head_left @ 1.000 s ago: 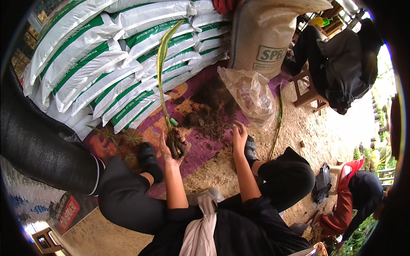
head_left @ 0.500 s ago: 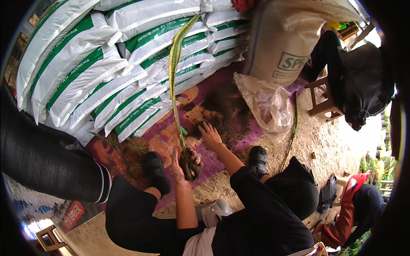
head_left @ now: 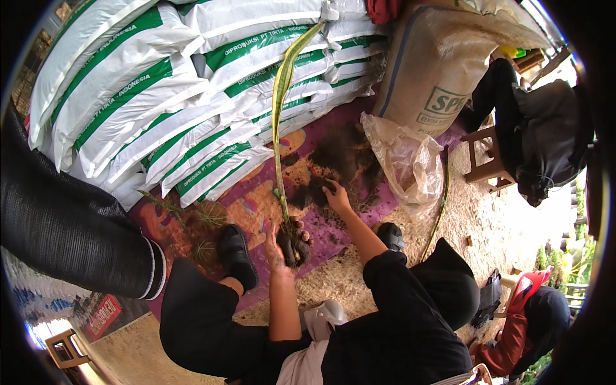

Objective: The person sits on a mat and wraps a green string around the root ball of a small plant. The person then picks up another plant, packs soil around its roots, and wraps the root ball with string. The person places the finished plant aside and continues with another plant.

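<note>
A long snake plant leaf (head_left: 280, 96), green with yellow edges, stands nearly upright from a dark, soil-covered root clump (head_left: 294, 249). My left hand (head_left: 276, 252) is wrapped around that clump from below, palm up, its fingertips showing on the far side. To the right and farther off, my right hand (head_left: 337, 197) closes its fingers on a dark fibrous clump of soil (head_left: 319, 191) at the ground sheet. Loose dark soil (head_left: 340, 154) is spread beyond it on the purple patterned sheet (head_left: 333, 240).
White and green sacks (head_left: 218, 83) are stacked at the far left. A large tan sack (head_left: 423, 70) and a crumpled clear bag (head_left: 410, 160) stand far right. Plant cuttings (head_left: 204, 215) lie left. Two people sit at right, one near a brown stool (head_left: 484, 160).
My right hand, earlier spread over the soil, has closed on a dark clump. The left hand still holds the plant. The whole view has shifted slightly.
</note>
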A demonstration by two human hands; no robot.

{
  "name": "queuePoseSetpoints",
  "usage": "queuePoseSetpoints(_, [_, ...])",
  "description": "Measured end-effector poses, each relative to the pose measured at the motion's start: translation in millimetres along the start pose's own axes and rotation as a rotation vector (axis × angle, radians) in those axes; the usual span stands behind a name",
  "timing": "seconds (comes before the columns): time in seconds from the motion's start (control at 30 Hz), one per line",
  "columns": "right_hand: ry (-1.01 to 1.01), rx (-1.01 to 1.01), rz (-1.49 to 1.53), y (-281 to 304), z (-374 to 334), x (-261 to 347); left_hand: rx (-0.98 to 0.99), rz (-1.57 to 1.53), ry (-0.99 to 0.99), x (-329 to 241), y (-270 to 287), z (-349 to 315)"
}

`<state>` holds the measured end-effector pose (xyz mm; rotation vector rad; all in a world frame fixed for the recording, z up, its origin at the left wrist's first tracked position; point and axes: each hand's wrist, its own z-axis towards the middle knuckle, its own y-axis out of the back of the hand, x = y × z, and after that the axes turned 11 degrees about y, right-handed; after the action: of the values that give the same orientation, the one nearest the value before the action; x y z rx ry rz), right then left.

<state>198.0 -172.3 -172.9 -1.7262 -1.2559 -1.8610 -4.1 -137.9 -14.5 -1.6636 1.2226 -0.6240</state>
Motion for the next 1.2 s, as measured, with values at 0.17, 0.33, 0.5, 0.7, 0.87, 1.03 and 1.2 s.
queuePoseSetpoints(0.17, [-0.113, -0.095, 0.322, 16, -7, -4, -0.032, 0.051, -0.035, 1, -4, -3])
queuePoseSetpoints(0.33, [0.032, -0.183, 0.523, 35, -11, 14, 0.021, 0.050, -0.047, -1, -8, -10])
queuePoseSetpoints(0.5, [0.011, -0.255, 0.361, 60, -1, 18, 0.001, 0.030, -0.050, -1, -16, -14])
queuePoseSetpoints(0.7, [0.062, -0.304, 0.192, 76, 11, 29, 0.046, 0.033, -0.040, -8, -16, -17])
queuePoseSetpoints(0.87, [-0.002, -0.295, 0.277, 74, 20, 25, 0.052, 0.009, -0.038, -8, -12, -13])
queuePoseSetpoints(1.03, [-0.124, -0.299, 0.443, 66, 23, 20, 0.044, 0.010, -0.039, -10, -2, -6])
queuePoseSetpoints(1.2, [-0.266, -0.238, 0.523, 60, 12, 44, 0.044, 0.033, -0.048, -11, -4, -5])
